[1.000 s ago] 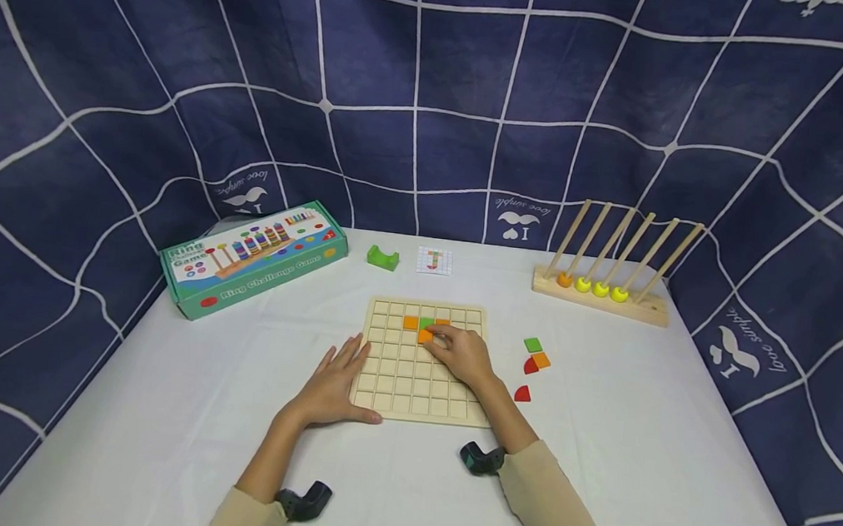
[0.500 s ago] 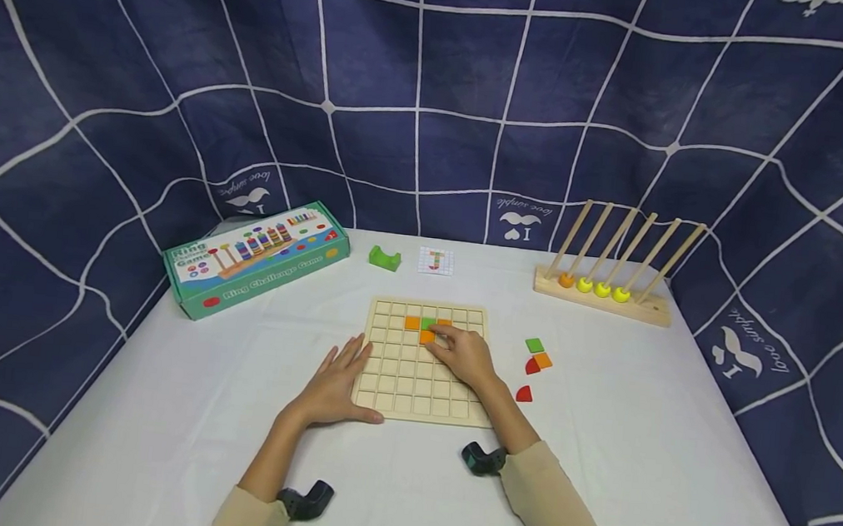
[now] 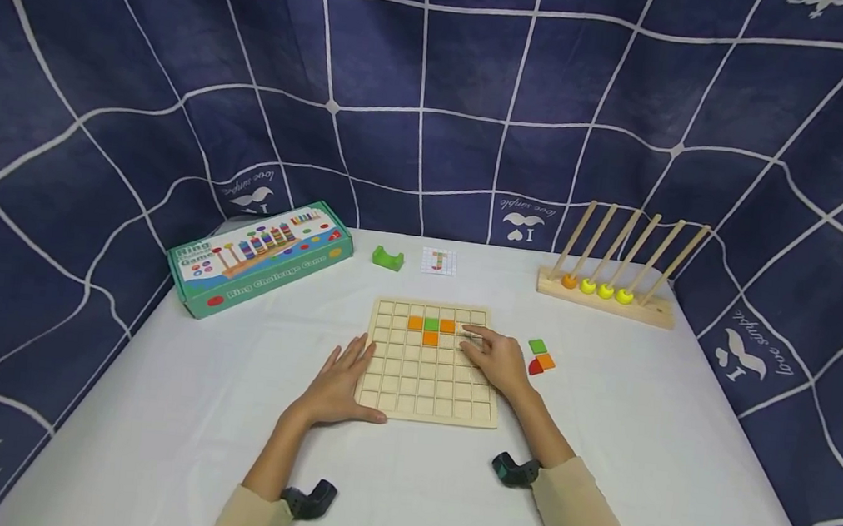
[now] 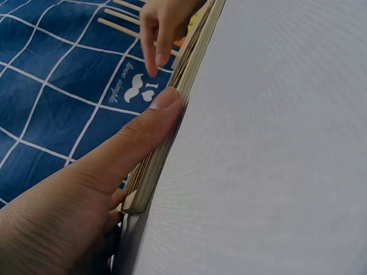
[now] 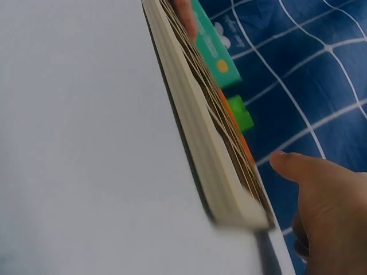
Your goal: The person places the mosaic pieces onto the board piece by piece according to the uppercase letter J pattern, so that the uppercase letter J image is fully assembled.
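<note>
A wooden grid board (image 3: 418,384) lies flat on the white table. In its upper part a green tile (image 3: 431,325) sits between an orange tile on its left (image 3: 415,323) and another on its right (image 3: 447,326); a third orange tile (image 3: 431,339) is just below the green one. My left hand (image 3: 335,385) rests at the board's left edge, fingers spread, its thumb (image 4: 143,129) along the front edge. Over the board's right side is my right hand (image 3: 499,362), thumb and index finger apart with nothing between them. Its other fingers are partly hidden.
Right of the board lie a loose green tile (image 3: 538,347), an orange tile (image 3: 546,361) and a red rounded piece (image 3: 536,367). Behind stand a game box (image 3: 262,278), a green arched block (image 3: 388,258), a pattern card (image 3: 439,262) and a pegged wooden stand (image 3: 606,302) with beads.
My right hand has let go of the tiles at the board's upper middle and moved right. Its arm now covers the spot of a second red piece. The left hand stays in place.
</note>
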`<state>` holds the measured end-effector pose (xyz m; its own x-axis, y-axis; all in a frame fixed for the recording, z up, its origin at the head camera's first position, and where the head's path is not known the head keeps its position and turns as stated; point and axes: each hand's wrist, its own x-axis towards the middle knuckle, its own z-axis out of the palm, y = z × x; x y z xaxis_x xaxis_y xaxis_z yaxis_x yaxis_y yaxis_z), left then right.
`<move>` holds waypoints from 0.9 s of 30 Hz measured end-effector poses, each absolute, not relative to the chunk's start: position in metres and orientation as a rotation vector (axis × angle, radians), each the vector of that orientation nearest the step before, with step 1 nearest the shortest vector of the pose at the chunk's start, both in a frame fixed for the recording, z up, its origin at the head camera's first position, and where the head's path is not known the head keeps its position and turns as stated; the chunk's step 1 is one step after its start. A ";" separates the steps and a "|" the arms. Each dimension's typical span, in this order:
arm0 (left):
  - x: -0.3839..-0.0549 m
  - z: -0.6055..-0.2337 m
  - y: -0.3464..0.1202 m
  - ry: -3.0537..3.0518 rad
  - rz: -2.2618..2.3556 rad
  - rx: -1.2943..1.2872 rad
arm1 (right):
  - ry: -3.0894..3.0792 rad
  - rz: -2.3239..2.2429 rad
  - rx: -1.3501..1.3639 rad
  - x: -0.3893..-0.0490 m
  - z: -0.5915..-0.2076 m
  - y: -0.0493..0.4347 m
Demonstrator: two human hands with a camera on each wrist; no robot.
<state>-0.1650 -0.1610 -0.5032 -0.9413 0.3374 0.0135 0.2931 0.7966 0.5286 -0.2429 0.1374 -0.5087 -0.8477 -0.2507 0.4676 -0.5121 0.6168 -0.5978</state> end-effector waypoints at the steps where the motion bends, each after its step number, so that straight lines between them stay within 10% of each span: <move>1: -0.165 -0.503 -0.161 2.902 0.829 0.516 | -2.503 1.070 0.593 -0.242 -0.509 0.145; 27: -0.168 -0.505 -0.161 2.909 0.815 0.529 | -2.749 0.790 -0.072 -0.226 -0.503 0.227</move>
